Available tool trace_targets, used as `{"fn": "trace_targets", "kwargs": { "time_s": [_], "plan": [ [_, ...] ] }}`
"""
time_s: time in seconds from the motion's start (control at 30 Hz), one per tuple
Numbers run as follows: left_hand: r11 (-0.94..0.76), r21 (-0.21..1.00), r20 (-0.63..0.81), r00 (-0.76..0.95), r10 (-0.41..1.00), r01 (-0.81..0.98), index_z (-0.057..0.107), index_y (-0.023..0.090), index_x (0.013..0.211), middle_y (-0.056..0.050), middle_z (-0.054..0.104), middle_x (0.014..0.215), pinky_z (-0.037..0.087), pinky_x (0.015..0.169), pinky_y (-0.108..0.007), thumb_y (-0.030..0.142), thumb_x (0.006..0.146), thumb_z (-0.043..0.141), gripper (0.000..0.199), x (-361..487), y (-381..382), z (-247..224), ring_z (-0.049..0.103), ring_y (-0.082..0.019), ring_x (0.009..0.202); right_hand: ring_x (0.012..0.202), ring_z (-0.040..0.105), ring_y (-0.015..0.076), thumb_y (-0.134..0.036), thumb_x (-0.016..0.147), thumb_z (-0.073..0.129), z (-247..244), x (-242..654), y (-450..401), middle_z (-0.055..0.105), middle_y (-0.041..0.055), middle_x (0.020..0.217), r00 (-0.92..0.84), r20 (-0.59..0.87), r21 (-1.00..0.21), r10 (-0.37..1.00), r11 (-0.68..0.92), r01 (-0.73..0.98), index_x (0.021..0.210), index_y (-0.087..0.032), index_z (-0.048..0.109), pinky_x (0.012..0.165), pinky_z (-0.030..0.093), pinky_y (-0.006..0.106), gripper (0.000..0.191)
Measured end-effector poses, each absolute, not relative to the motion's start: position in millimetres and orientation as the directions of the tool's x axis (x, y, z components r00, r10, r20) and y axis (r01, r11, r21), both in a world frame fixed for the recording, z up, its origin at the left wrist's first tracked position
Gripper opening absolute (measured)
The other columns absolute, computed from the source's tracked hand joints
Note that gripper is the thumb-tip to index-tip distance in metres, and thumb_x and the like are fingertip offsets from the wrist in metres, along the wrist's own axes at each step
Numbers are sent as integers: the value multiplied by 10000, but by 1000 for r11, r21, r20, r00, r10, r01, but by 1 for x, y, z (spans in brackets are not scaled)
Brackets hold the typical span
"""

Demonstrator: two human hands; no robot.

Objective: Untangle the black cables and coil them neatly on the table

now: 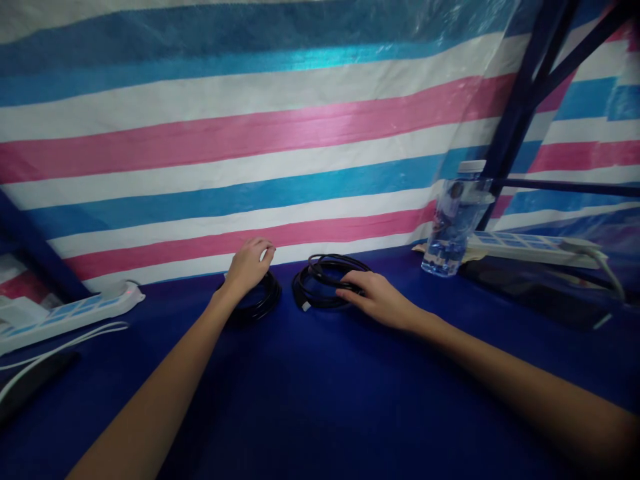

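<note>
now, the right hand (377, 298) grips a coiled black cable (323, 301).

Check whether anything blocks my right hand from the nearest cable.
Nothing visible does: your right hand has thumb and fingers on the black cable, and the bottle stands off to the right.

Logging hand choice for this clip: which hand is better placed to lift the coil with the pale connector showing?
Right, probably: the right hand has its thumb and fingers around strands of that black coil, while the left hand is over the other coil.
</note>
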State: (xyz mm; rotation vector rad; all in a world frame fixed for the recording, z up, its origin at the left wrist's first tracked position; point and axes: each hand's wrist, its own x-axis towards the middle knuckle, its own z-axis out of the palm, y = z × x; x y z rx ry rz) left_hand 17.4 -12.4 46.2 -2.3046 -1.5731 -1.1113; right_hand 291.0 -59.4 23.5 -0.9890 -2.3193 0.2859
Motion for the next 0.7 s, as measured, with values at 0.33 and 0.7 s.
{"fn": "trace_targets", "kwargs": {
  "time_s": [0.33, 0.7],
  "plan": [
    [-418, 582, 510, 87, 856, 698, 622, 175, 810, -62, 647, 850, 409, 764, -345, 305, 826, 444, 221, 37, -21, 59, 562, -203, 815, 469, 384, 95, -444, 913, 337, 42, 301, -55, 332, -56, 554, 5, 598, -770, 801, 573, 281, 796, -203, 380, 493, 371, 251, 272],
    [7, 925, 144, 369, 918, -379, 518, 173, 1097, -94, 631, 1019, 496, 802, -316, 607, 870, 223, 572, 101, -135, 69, 606, -202, 939, 576, 500, 141, -325, 915, 376, 41, 274, -127, 575, 38, 690, -563, 744, -114, 360, 899, 423, 902, -157, 508, 522, 353, 274, 215]
  ]
}}
